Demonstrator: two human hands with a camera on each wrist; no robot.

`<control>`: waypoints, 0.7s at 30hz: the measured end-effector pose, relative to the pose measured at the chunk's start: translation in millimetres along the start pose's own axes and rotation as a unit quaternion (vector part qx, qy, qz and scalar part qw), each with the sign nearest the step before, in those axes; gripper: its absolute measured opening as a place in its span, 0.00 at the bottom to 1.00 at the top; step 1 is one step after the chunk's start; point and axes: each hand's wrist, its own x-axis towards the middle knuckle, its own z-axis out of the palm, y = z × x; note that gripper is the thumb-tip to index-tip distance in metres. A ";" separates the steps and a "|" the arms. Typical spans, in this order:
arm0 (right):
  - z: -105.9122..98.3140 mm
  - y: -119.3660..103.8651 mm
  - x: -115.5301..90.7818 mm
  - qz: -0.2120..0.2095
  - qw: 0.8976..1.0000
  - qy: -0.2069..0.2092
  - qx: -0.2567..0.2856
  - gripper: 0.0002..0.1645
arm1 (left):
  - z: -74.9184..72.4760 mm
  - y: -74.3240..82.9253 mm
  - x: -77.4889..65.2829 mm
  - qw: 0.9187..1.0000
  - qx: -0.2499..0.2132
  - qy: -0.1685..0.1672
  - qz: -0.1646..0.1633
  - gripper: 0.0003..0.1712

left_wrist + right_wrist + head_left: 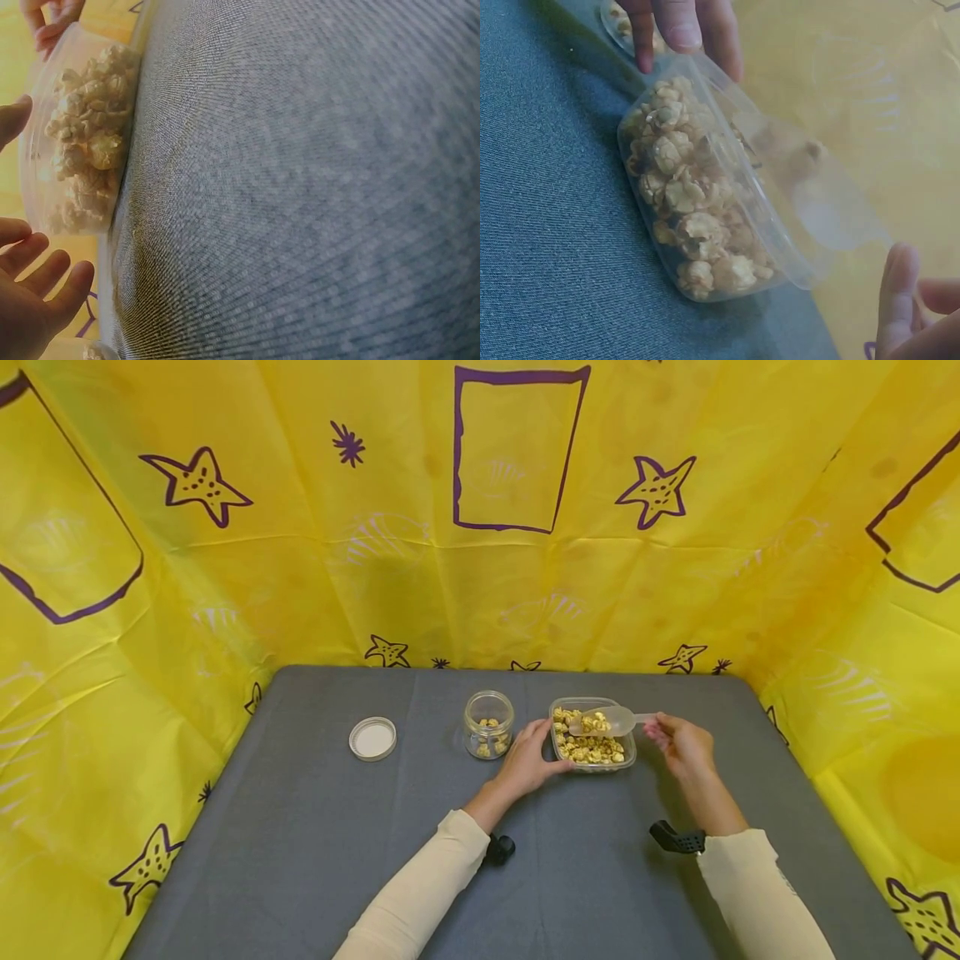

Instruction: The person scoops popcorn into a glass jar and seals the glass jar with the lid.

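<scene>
A clear plastic container (630, 757) of caramel popcorn (686, 187) stands right of centre on the table. My left hand (527, 764) holds its left end, thumb along the near rim and fingers at the left side. Between its fingers and thumb my right hand (684, 747) pinches the handle of a translucent scoop (619, 721). Several popcorn pieces (596, 722) lie in the scoop, which is over the container. Just left of my left hand is an open clear jar (480, 708), with some popcorn at its bottom.
A round white-lined lid (372, 739) lies on the grey cloth-covered table (300, 843), left of the jar. Yellow curtains (405, 585) with starfish drawings hang behind the table and along both sides.
</scene>
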 end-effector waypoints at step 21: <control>0.0 -4.0 -4.6 -0.032 0.999 -0.006 -0.006 0.17 | -0.7 0.8 -0.5 1.000 0.014 0.009 0.016 0.50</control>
